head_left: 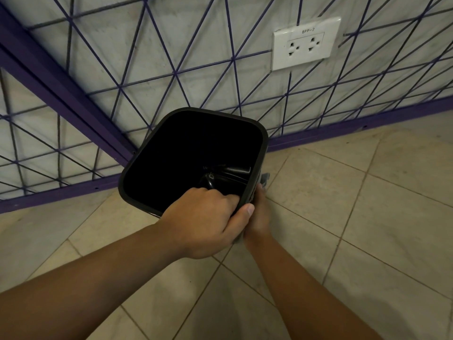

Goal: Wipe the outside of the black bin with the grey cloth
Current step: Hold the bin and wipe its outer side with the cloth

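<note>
The black bin (152,143) stands in a corner of the room, its square mouth tilted toward me, and its inside is dark. My left hand (206,219) grips the near rim, fingers inside and thumb on the outer wall. My right hand (257,214) is pressed against the bin's outer right side, just below the rim and partly hidden behind my left hand. A small bit of the grey cloth (264,178) shows past the fingertips against the bin wall. The rest of the cloth is hidden.
A grey wall with a purple line pattern (171,57) rises behind the bin, with purple skirting (343,128) along the floor. A white double socket (306,44) sits on the wall at upper right. Beige floor tiles (355,204) spread to the right and front.
</note>
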